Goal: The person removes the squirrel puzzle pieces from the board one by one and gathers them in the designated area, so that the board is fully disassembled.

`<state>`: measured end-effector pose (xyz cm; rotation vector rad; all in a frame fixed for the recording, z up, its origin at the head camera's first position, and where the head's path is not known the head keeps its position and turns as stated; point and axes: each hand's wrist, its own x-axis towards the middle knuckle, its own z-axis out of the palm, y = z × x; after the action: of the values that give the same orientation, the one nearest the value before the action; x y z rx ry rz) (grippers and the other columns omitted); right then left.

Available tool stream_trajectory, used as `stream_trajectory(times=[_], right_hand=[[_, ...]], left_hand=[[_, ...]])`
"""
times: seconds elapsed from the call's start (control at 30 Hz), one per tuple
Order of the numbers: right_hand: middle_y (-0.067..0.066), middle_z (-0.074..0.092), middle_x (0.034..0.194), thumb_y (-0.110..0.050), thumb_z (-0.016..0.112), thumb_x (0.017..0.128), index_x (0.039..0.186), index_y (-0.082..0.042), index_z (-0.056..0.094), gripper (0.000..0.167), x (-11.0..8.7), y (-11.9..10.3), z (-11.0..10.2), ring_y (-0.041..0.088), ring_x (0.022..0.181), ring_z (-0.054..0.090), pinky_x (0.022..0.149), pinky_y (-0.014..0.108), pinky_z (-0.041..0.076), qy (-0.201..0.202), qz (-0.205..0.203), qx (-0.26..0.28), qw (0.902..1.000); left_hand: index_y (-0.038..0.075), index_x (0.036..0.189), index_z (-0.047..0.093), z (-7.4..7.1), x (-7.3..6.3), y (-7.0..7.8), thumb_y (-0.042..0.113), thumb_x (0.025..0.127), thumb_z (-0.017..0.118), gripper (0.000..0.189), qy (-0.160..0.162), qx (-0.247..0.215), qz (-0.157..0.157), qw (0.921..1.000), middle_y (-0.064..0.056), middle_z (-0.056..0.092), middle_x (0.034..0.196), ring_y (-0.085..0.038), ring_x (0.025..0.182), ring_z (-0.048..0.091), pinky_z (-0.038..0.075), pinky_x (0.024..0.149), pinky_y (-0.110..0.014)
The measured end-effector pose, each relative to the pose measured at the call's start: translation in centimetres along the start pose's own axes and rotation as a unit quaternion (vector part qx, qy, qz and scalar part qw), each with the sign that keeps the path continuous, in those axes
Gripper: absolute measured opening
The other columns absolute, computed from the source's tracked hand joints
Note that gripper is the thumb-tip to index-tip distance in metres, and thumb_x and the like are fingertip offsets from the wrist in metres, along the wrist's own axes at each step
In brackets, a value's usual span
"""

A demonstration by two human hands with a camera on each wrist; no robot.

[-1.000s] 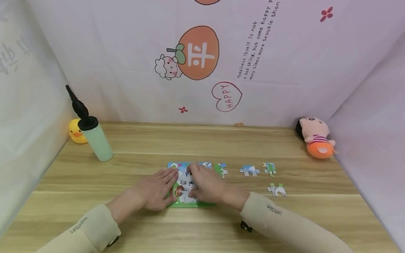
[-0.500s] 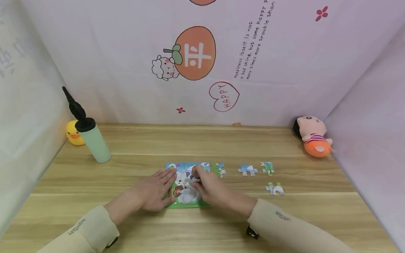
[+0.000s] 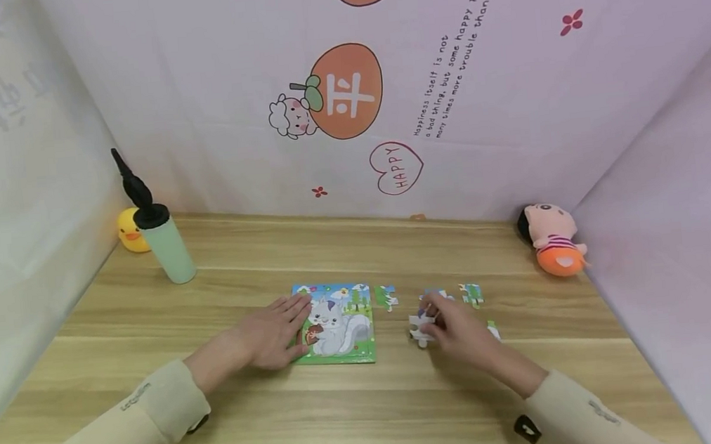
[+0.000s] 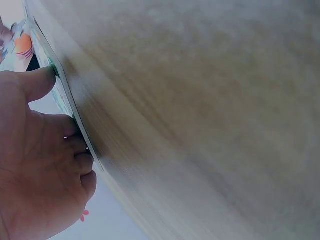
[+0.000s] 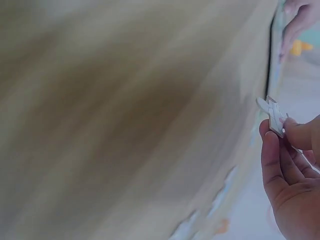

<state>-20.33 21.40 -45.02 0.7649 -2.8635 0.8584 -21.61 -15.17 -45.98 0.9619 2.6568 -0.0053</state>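
Note:
A squirrel jigsaw puzzle (image 3: 339,329) lies on the wooden table in the head view, its picture showing a grey squirrel with a nut. My left hand (image 3: 274,333) rests flat with straight fingers over its left edge. In the left wrist view, the thumb and fingertips of that left hand (image 4: 45,165) lie along the board's edge. To the right of the puzzle, my right hand (image 3: 463,329) pinches a whitish puzzle piece (image 3: 421,330) between thumb and fingers. The right wrist view shows this puzzle piece (image 5: 275,117) tilted above the table.
Loose pieces lie right of the board: a green one (image 3: 386,297), a green-blue one (image 3: 472,294) and others partly covered by the right hand. A green hand pump (image 3: 167,249) and yellow duck (image 3: 132,231) stand back left; a doll (image 3: 554,240) lies back right.
My right hand has moved off the board to the right, uncovering the squirrel's tail side, and now has a puzzle piece between its fingers. The left hand has stayed in place.

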Motion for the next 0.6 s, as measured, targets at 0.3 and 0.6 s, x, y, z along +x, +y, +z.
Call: stream_trajectory(times=[0.3,0.6], right_hand=[[-0.001,0.068,0.080,0.000,0.079,0.088,0.106,-0.006,0.065,0.023,-1.7,2.7,-0.5,0.000,0.069,0.056,0.059,0.019,0.051,0.014,0.020,-0.035,0.9991],[0.000,0.066,0.084,-0.004,0.081,0.087,0.103,-0.005,0.069,0.020,-1.3,3.6,-0.9,0.008,0.076,0.054,0.065,0.021,0.047,-0.030,0.040,-0.076,0.9959]], left_hand=[[-0.001,0.163,0.027,0.0,0.0,0.1,0.049,0.107,0.047,0.077,0.003,-0.004,-0.001,1.0000,-0.018,0.019,0.175,-0.033,0.165,0.018,0.020,0.136,-0.049],[-0.001,0.163,0.026,0.2,0.1,0.0,0.049,0.108,0.046,0.078,0.006,-0.009,0.001,0.9999,-0.018,0.017,0.175,-0.034,0.165,0.017,0.019,0.136,-0.049]])
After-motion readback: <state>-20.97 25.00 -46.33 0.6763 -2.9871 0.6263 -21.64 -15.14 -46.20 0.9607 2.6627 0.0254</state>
